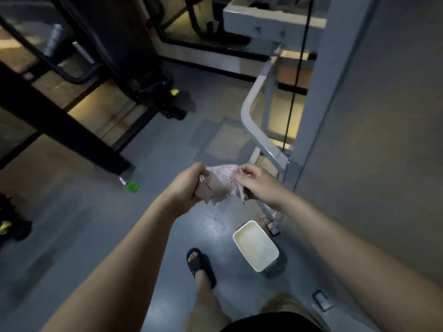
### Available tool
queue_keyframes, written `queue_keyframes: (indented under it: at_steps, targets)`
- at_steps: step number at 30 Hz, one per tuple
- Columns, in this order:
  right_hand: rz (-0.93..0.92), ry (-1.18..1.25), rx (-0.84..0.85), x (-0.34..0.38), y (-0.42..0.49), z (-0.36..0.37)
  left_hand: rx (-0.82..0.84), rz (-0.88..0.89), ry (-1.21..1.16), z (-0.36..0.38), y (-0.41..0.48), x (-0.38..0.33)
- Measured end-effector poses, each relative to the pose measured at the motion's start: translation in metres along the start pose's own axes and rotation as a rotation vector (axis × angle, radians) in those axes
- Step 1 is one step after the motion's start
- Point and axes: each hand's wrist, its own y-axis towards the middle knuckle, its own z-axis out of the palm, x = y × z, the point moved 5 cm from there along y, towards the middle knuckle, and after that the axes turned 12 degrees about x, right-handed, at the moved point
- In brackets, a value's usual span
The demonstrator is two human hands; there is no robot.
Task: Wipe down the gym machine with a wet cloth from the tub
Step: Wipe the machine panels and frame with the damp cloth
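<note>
Head view: both hands meet at centre frame, holding the cloth (221,185) up over the floor (84,224). The left hand (189,185) has its grip clenched round the cloth's left end, and the right hand (256,185) has its grip pinching the right end with curled fingers. The cloth is bunched and pale, stretched between the two hands. Wet specks show on the floor just below it. The tub (255,245), white and rectangular, sits on the floor at 5 o'clock, beside the sandalled foot (200,264). The grey gym machine (316,104) fills 1 to 3 o'clock, with its curved bar (249,111) near the cloth. A black machine frame (72,130) is at 10 o'clock and a green cap (131,187) at 8.
</note>
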Motion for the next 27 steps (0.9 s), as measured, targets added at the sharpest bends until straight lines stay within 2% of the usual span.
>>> queue_keyframes:
  at_steps: [4, 6, 8, 11, 13, 16, 18, 20, 24, 27]
  targets:
    - [0.038, -0.067, -0.284, -0.024, 0.013, -0.056, 0.291, 0.038, 0.256, 0.025, 0.083, -0.025]
    - [0.1, -0.017, -0.465, -0.042, 0.013, -0.076, 0.446, 0.042, 0.356, 0.033, 0.12, -0.029]
    - [0.149, 0.107, -0.66, -0.066, 0.006, -0.084, 0.612, 0.011, 0.464, 0.043, 0.154, -0.031]
    - [0.248, 0.291, -0.844, -0.096, -0.002, -0.061, 0.775, -0.027, 0.637, 0.057, 0.188, -0.031]
    - [0.276, 0.488, -0.891, -0.115, -0.012, -0.034, 0.869, -0.051, 0.753, 0.069, 0.202, -0.021]
    - [0.152, 0.932, -0.953, -0.142, -0.03, 0.014, 1.029, -0.176, 0.81, 0.088, 0.205, 0.009]
    - [0.07, 1.142, -1.077, -0.167, -0.047, 0.043, 1.102, -0.25, 0.839, 0.101, 0.2, 0.038]
    - [0.054, 1.183, -1.206, -0.196, -0.065, 0.068, 1.144, -0.307, 0.809, 0.115, 0.191, 0.071]
    - [0.178, 1.117, -1.374, -0.28, -0.081, 0.107, 1.185, -0.419, 0.869, 0.135, 0.188, 0.164]
    - [0.312, 1.123, -1.401, -0.362, -0.071, 0.131, 1.074, -0.472, 0.987, 0.133, 0.22, 0.253]
